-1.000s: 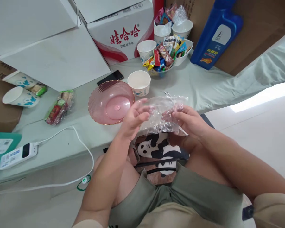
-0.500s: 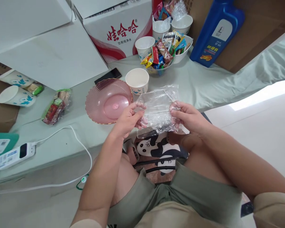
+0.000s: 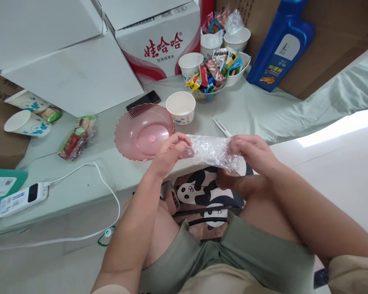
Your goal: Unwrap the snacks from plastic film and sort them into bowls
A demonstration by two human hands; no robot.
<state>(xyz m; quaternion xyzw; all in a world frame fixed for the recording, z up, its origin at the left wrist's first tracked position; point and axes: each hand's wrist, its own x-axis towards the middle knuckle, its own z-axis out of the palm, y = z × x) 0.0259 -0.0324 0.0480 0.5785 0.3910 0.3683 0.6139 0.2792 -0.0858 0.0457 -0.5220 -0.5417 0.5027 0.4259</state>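
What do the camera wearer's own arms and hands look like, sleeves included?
The left hand and right hand are bare, with no gloves, rings or watch in sight. The forearms are bare too, below short beige sleeves. No cables or markings show on them.

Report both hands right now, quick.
Left hand: closed, holding one end of the clear plastic wrap.
Right hand: closed, holding the other end.
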